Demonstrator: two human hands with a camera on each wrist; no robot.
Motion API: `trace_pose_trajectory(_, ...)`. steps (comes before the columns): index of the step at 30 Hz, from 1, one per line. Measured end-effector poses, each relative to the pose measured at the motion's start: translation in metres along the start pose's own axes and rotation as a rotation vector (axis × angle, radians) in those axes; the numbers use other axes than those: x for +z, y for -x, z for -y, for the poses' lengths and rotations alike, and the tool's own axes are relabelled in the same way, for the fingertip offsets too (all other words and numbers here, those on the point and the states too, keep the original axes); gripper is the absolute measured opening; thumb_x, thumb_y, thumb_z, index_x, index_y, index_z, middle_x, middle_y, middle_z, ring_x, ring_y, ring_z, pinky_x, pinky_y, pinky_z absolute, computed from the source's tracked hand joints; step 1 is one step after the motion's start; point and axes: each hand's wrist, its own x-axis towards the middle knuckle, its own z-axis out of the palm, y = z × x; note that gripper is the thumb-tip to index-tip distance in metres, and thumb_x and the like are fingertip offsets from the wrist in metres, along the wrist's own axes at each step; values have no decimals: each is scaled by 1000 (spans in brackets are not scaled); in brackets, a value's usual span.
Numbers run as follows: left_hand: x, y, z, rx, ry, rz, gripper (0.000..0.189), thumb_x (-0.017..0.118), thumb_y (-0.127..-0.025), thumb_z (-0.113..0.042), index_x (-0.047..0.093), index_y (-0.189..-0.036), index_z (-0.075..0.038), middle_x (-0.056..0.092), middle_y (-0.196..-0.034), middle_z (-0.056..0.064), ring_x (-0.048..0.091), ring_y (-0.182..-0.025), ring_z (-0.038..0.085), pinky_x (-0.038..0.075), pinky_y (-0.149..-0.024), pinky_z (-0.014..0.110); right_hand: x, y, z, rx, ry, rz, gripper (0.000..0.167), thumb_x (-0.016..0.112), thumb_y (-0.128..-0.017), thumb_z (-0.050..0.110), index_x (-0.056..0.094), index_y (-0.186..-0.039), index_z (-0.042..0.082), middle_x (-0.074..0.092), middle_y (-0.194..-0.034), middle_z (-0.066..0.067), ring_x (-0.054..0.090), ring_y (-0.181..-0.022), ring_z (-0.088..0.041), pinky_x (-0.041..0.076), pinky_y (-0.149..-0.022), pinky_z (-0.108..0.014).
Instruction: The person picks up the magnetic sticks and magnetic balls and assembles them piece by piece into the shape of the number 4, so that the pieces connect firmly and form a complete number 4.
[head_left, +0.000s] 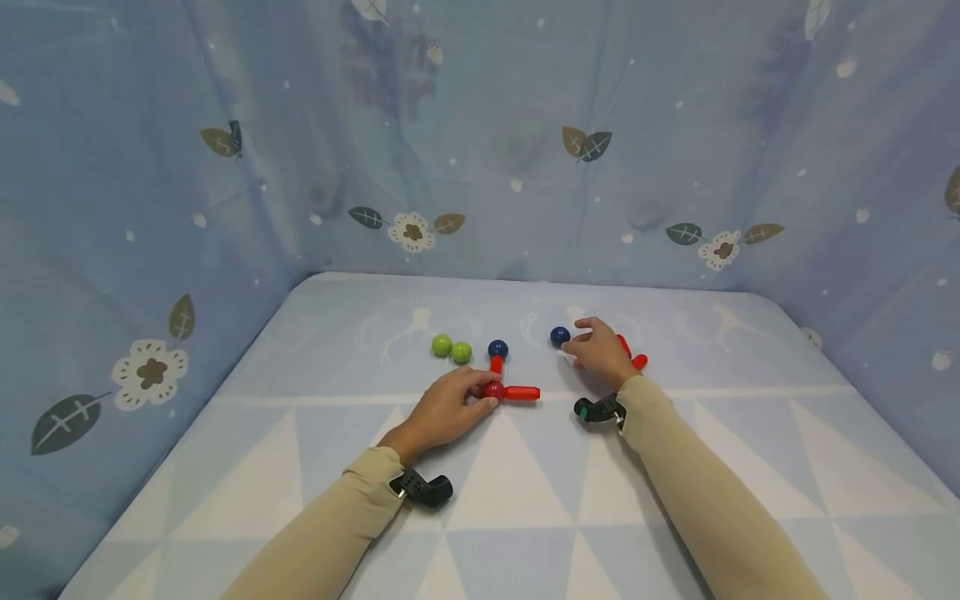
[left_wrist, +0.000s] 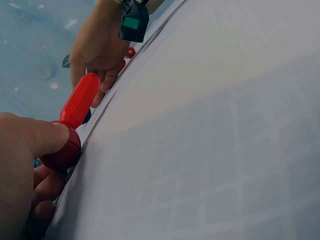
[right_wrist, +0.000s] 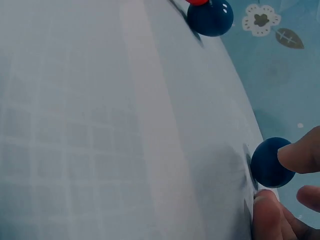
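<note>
My left hand (head_left: pixel 446 406) pinches a red ball (head_left: pixel 492 390) low over the table, thumb on one side and fingers on the other. One red rod (head_left: pixel 522 392) sticks out from this ball to the right. Another red rod (head_left: pixel 497 364) runs away from it to a blue ball (head_left: pixel 498 349). To the right, my right hand (head_left: pixel 600 350) is at a second blue ball (head_left: pixel 559 337). In the right wrist view a fingertip overlaps that blue ball (right_wrist: pixel 270 162), the other fingers lying loosely beside it.
Two green balls (head_left: pixel 452 348) lie left of the joined pieces. More red rods (head_left: pixel 639 362) lie beside my right hand, partly hidden by it. A patterned cloth covers the table (head_left: pixel 510 492), and a blue floral curtain (head_left: pixel 495 150) surrounds its back and sides.
</note>
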Motion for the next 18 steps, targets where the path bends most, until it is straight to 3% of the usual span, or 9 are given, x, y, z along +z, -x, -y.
trace_pose_trajectory(5, 0, -1, -1, -9, -4, -1, 38, 73, -93, -22, 67, -129, -16, 62, -101, -6, 58, -87, 12, 44, -74, 32, 0, -5, 2, -43, 57, 11, 62, 67, -94, 20, 41, -149, 9, 56, -131, -20, 62, -95, -31, 52, -88, -42)
trace_pose_trajectory(10, 2, 0, 0, -19, -1, 11, 39, 73, -93, -23, 67, -130, -17, 62, -102, -8, 58, -87, 11, 44, -74, 32, 2, -10, 1, -55, 89, 28, 59, 67, -94, 21, 46, -149, 13, 54, -132, -21, 59, -105, -34, 50, -92, -46)
trace_pose_trajectory(18, 2, -1, 2, -21, 4, 1, 39, 74, -92, -22, 67, -130, -17, 63, -102, -8, 57, -88, 10, 45, -76, 32, 9, -12, -1, -82, 128, -23, 55, 70, -93, 25, 53, -144, 16, 56, -130, -19, 54, -109, -35, 45, -93, -47)
